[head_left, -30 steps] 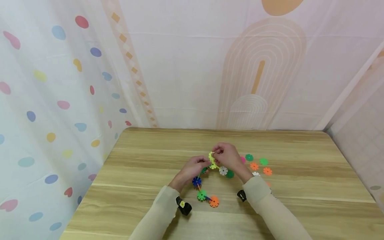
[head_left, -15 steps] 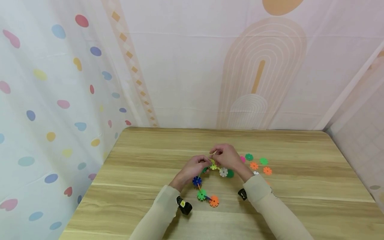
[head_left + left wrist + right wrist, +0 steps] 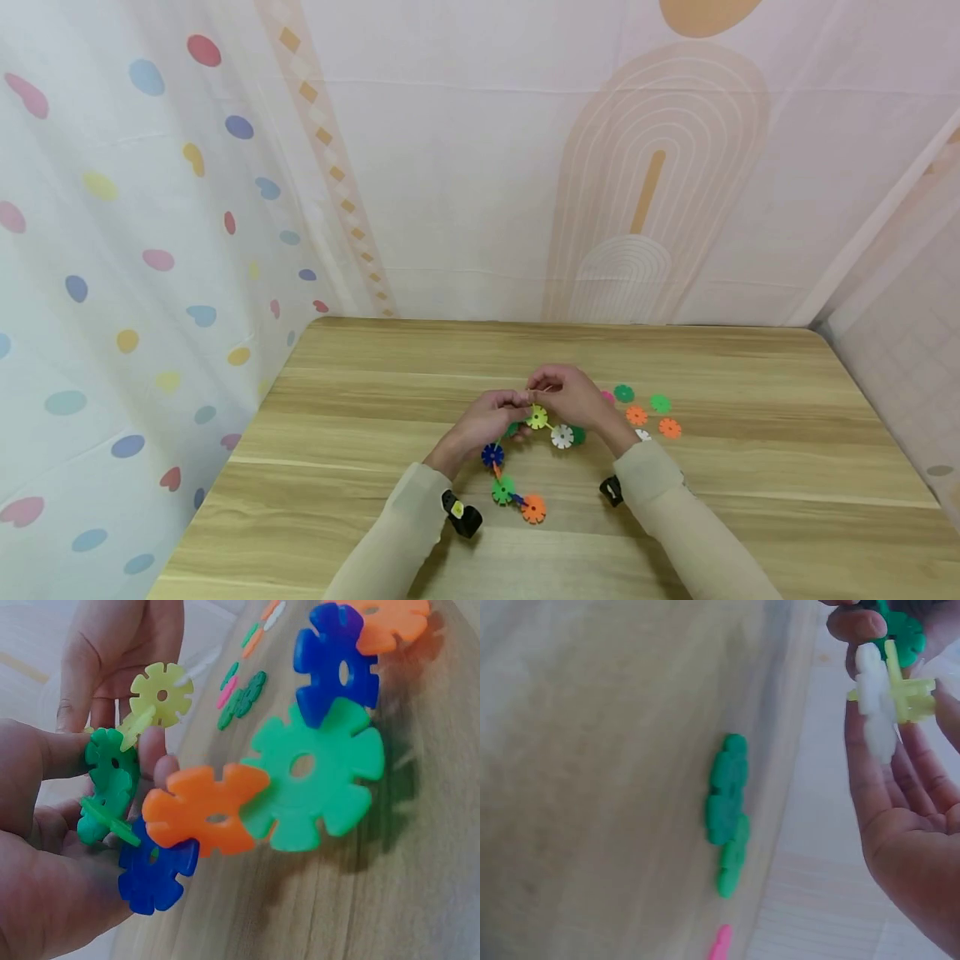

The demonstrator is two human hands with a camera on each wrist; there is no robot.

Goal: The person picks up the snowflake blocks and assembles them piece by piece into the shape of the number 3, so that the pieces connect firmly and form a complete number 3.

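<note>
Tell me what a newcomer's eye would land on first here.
Mid-table, the left hand and right hand meet over a curved chain of snowflake discs, both pinching its top end by a yellow disc. To the right, loose discs in orange and green lie flat on the wooden table.

High head view; close wrist views sharing yellow disc (image 3: 537,417).

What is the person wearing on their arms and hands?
Both arms are in long, pale beige sleeves that reach the wrists. A small black device is strapped under each wrist; the left one bears a yellow mark. The left hand and right hand are bare.
</note>
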